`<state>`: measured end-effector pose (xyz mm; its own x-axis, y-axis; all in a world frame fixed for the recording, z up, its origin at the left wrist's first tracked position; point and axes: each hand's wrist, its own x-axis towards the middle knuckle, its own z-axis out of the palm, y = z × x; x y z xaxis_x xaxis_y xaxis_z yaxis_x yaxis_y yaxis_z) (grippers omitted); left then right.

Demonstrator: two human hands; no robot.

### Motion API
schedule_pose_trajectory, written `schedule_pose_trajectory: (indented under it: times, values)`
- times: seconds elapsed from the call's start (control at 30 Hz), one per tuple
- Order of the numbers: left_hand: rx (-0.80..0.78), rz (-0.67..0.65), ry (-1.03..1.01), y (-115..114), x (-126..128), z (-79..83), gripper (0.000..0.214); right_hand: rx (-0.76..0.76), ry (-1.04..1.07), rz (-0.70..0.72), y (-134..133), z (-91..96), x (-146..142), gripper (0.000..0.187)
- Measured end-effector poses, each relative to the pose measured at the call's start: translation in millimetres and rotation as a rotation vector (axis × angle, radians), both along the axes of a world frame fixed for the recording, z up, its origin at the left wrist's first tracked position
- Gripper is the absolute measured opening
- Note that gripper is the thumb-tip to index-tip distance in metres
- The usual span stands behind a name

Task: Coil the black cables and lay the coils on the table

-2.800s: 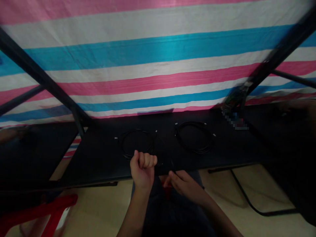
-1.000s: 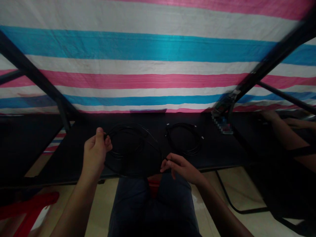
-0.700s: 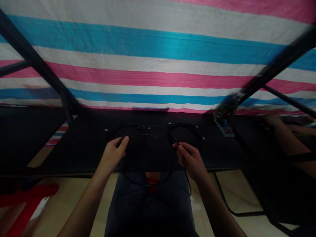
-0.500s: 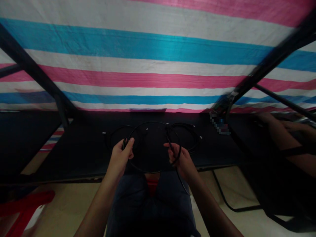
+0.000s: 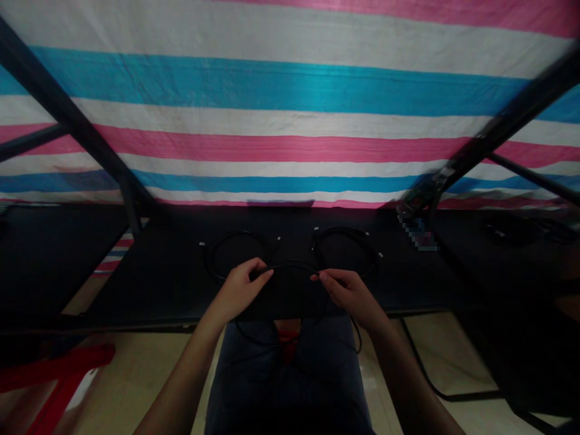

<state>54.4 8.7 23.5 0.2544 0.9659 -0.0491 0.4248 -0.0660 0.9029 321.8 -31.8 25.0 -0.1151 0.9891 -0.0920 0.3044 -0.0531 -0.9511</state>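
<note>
Black cable (image 5: pixel 292 261) held up in front of person, btwn both hands, nr edge of tabletop (image 5: pixel 158 278) under/behind it. Held stretch runs L–R, long axis roughly parallel to tabletop's nr edge; bows slightly, crown of arc twd far side. Rest of cable drops in a loose loop below hands, past nr edge, over the jeans (image 5: pixel 247 386); another bend hangs just beside R wrist, curving down. Can't tell which way cable's ends point – too dark.

L hand (image 5: pixel 244 285): thumb + fingers pinching cable, thumb pointing R, twd other hand. R hand (image 5: pixel 345 294): fingertips pinching same cable, pointing L. Hands apart, facing ea. other, approx. level.

On tabletop beyond: L coil (image 5: pixel 212 246), partly hidden by L hand, pale tips at either side; R coil (image 5: pixel 338 229), a rounder ring w/ several pale tips, behind R hand. Pixelated item (image 5: pixel 419 234) farther R, nr foot of dk pole (image 5: pixel 487 140). Striped sheet (image 5: pixel 290 84) hangs behind, bands running L–R. Red stool (image 5: pixel 57 364) low L, on pale floor (image 5: pixel 149 356).
</note>
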Motion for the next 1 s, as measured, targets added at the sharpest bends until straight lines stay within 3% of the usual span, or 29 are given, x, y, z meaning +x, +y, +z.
schedule_pose_trajectory:
  times: [0.27,0.37,0.47,0.63,0.8,0.9,1.0]
  values:
    - [-0.032,-0.138,-0.057,7,24,13.6,0.040,0.365,-0.272,-0.148,7,1.5,-3,0.017]
    - [-0.043,-0.110,-0.077,12,20,27.3,0.040,0.424,-0.333,-0.263,8,-2.4,4,0.024]
    - [-0.053,0.012,-0.198,18,6,39.2,0.039,0.374,-0.344,-0.296,9,-13.7,13,0.018]
    - [0.066,0.328,-0.613,25,-12,44.6,0.044,0.124,-0.211,-0.179,-5,-33.5,19,0.041]
    - [0.060,0.409,-0.772,18,12,25.6,0.047,0.030,0.128,-0.165,-29,-34.9,3,0.045]
    - [-0.004,0.383,-0.646,8,32,2.6,0.049,0.036,0.348,-0.346,-30,-26.1,2,0.046]
    - [-0.065,0.251,-0.443,-5,38,-17.7,0.055,0.065,0.387,-0.509,-23,-10.2,18,0.046]
